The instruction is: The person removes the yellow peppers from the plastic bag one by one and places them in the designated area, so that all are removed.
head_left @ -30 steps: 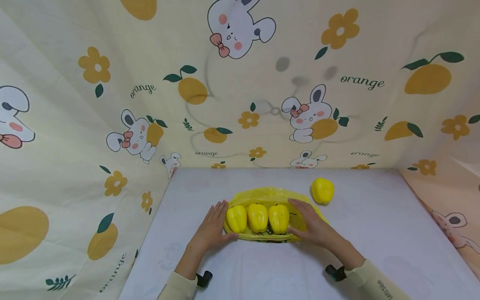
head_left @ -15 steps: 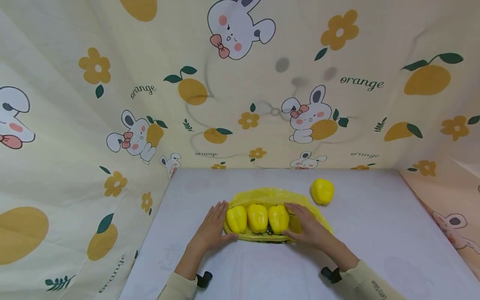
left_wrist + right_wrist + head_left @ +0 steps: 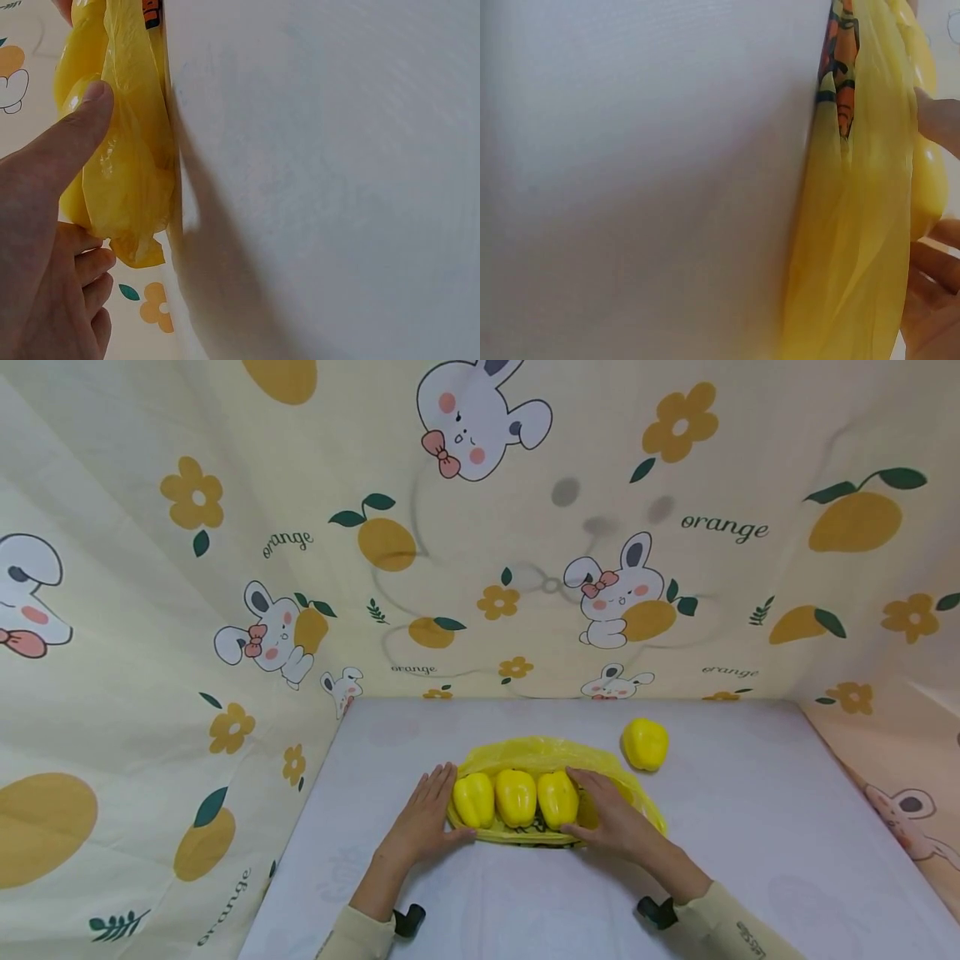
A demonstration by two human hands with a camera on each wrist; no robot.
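Observation:
Three yellow bell peppers stand in a row inside a yellow plastic bag [image 3: 517, 750] that lies open on the table: a left one [image 3: 474, 799], a middle one [image 3: 515, 797] and a right one [image 3: 558, 799]. My left hand [image 3: 425, 817] rests at the bag's left end, fingers straight along the left pepper. Its thumb [image 3: 86, 120] lies against the bag's near side in the left wrist view. My right hand [image 3: 618, 818] holds the right pepper between thumb and fingers, reaching inside the bag's right part. Dark and orange print [image 3: 844, 67] shows on the bag in the right wrist view.
Another yellow bell pepper [image 3: 645, 744] sits on the white-covered table [image 3: 517, 902], behind and right of the bag. A patterned cloth [image 3: 480, 543] with rabbits and oranges hangs around the back and sides.
My right hand has moved a little left, from beside the right pepper to around it. The bag's right edge has spread slightly outward. The left hand stays in place.

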